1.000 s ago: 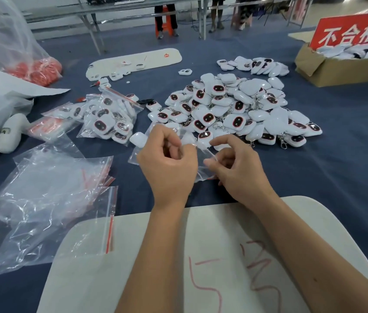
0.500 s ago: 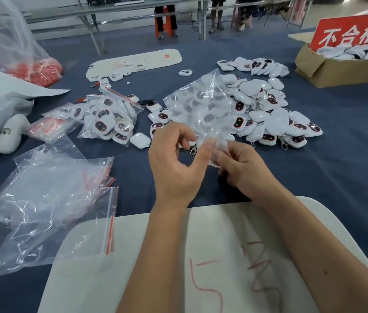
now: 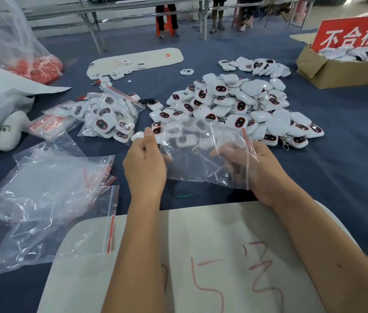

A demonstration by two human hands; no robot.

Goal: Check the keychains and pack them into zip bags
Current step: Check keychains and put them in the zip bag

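Note:
A clear zip bag (image 3: 201,154) with a red seal strip is stretched flat between my hands above the blue table. My left hand (image 3: 143,163) pinches its left edge with thumb and fingers. My right hand (image 3: 253,168) holds the right side, its fingers partly behind the plastic. Just beyond the bag lies a large heap of white keychains (image 3: 241,105) with dark red-rimmed faces and metal clasps. A filled zip bag (image 3: 110,116) of keychains lies to the left of the heap.
Empty zip bags (image 3: 47,188) are stacked at the left. A white board (image 3: 201,256) with red marks lies at the near edge. A cardboard box (image 3: 341,68) with a red sign stands at the far right. Large plastic sacks (image 3: 0,48) fill the far left.
The bag, held bunched and then raised upright between my hands, has come down and been spread wide. My hands have moved apart.

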